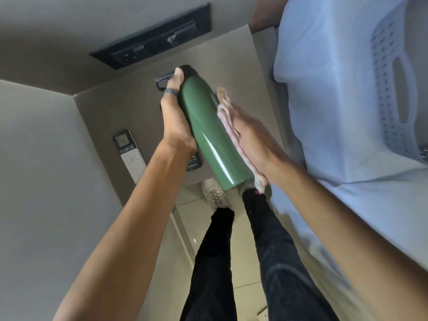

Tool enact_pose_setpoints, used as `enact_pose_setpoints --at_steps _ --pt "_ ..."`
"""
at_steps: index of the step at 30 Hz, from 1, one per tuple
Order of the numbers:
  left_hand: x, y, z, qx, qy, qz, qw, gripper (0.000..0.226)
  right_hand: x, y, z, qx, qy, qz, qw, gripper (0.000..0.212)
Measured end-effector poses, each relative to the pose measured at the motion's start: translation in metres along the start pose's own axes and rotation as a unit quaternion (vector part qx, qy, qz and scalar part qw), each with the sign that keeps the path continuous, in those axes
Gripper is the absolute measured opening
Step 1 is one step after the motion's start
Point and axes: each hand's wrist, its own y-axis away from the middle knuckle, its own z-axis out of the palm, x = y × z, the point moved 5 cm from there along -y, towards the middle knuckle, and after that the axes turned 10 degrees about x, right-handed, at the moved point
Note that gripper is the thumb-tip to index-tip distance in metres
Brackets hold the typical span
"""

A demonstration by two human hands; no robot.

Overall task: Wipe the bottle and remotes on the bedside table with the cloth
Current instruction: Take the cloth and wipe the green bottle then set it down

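Observation:
A green bottle [208,130] with a black cap and carry loop is held tilted above the bedside table [231,54]. My left hand [174,117] grips its upper left side near the cap. My right hand [252,135] lies flat along the bottle's right side and presses a pink cloth [228,117] against it. On the table below, a white remote [129,154] with a small screen lies at the left. A black remote [194,164] is mostly hidden behind my left wrist and the bottle.
A black switch and socket panel [152,48] is set in the wall behind the table. A bed with pale blue bedding [335,112] stands right of the table, with a perforated plastic basket [393,89] on it. My legs and shoes are on the tiled floor below.

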Motion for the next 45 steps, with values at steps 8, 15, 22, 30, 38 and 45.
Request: enact_pose_setpoints --at_steps 8,15,22,30,38,45 --pt "-0.008 0.005 0.003 0.007 -0.046 -0.003 0.999 0.065 -0.036 0.043 0.021 0.132 0.352 -0.177 0.909 0.065" --pt "0.004 0.007 -0.004 0.093 -0.061 0.062 0.992 0.049 -0.025 0.071 0.035 0.14 0.381 -0.143 0.903 0.068" --pt "-0.009 0.011 0.009 -0.024 -0.025 0.091 0.995 0.056 -0.054 -0.006 0.017 0.188 0.335 -0.114 0.916 0.061" --pt "-0.014 0.005 -0.023 0.115 -0.028 0.042 0.992 0.063 -0.01 0.068 -0.002 0.149 0.302 -0.011 0.942 0.056" --pt "0.005 0.002 -0.008 0.148 -0.094 0.104 0.979 0.055 -0.024 0.038 0.017 0.137 0.468 -0.14 0.862 0.066" --pt "-0.028 0.004 -0.001 0.071 -0.036 0.081 0.994 0.052 -0.039 -0.04 0.004 0.174 0.264 0.016 0.949 0.049"
